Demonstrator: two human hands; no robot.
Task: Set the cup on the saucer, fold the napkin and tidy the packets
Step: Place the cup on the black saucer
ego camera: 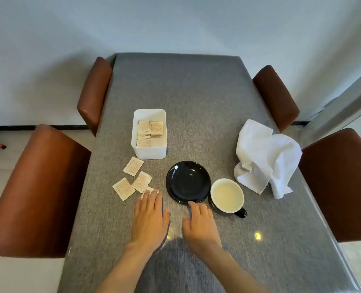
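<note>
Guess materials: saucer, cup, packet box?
Saucer: likely glazed ceramic, black, with sharp gloss highlights. Cup: probably the same, black outside, cream glossy inside. White box: looks like matte plastic, with thin walls and rounded corners.

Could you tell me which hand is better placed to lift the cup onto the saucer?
Probably the right hand: it lies beside the cup, on the same side as its handle, fingertips at the saucer rim. The left hand rests over by the loose packets.
</note>
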